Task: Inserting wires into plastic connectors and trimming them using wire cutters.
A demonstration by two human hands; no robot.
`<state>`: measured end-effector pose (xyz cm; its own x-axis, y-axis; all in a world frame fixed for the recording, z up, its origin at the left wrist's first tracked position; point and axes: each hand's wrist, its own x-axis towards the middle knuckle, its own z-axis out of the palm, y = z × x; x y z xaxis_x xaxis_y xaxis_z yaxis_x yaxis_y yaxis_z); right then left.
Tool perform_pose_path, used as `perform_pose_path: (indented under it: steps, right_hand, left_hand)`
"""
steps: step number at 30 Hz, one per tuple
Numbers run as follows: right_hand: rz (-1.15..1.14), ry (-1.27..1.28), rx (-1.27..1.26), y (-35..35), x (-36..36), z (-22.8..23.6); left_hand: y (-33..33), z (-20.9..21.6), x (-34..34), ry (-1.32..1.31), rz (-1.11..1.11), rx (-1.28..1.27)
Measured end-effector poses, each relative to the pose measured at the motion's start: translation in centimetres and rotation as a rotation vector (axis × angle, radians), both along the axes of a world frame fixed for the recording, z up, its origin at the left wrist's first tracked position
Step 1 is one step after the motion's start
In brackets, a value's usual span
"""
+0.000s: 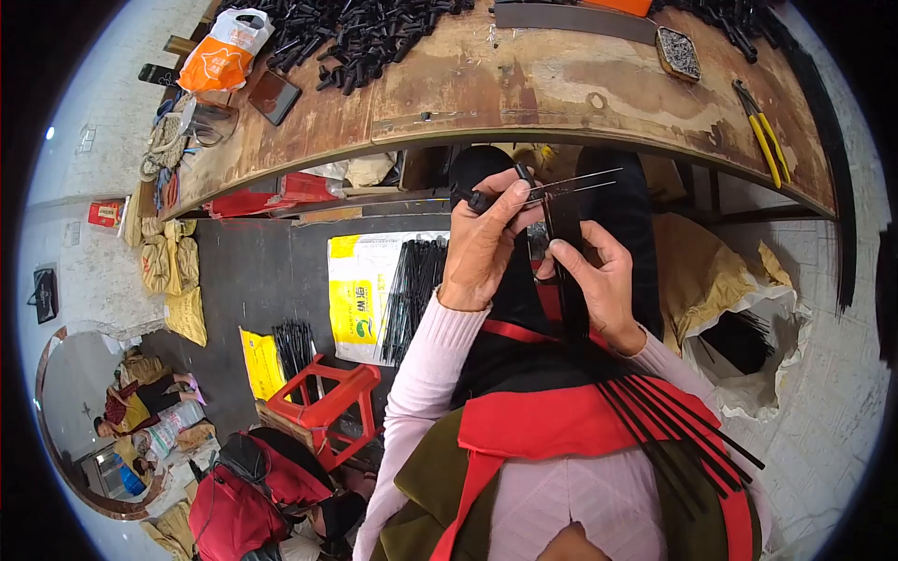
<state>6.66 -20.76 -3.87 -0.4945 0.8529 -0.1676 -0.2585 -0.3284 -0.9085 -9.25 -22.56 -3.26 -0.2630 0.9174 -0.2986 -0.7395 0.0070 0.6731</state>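
Note:
In front of my lap, my left hand (482, 248) is closed around a small black fitting (475, 199) with a knob-like end. Two thin bright metal rods (589, 180) point right from beside its fingertips; where they are fixed is hidden. My right hand (601, 276), thumb and fingers pinched together, grips a dark, flat, upright strip (563, 229) whose upper end comes close to my left fingertips. Whether strip and fitting are joined I cannot tell. Several long thin black rods (669, 425) lie across my red apron (543, 416).
Black fittings (374, 42) are heaped on the wooden table (524, 84), with yellow-handled pliers (765, 140) and a tin of small metal pieces (677, 53). Bundled black rods (416, 290) rest on a sack, left of me, near a red stool (332, 402). Another person (253, 500) is at lower left.

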Motion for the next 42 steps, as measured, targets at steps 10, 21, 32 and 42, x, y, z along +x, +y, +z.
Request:
perform_pose_path:
  steps: [10, 21, 32, 42]
  right_hand:
    - [-0.001, -0.017, 0.018, -0.2, -0.3, 0.1]
    - [0.001, -0.053, 0.049, -0.6, -0.7, 0.2]
    - [0.000, -0.078, 0.070, -0.3, -0.2, 0.6]
    - [0.096, 0.003, -0.045, 1.4, 0.2, 1.5]
  left_hand:
    - [-0.1, -0.1, -0.3, 0.008, -0.018, 0.007]
    - [-0.9, 1.9, 0.0, 0.095, 0.048, 0.015]
    - [-1.2, 1.4, 1.3, 0.236, 0.104, -0.014]
    - [-1.4, 2.0, 0.6, 0.185, -0.003, 0.049]
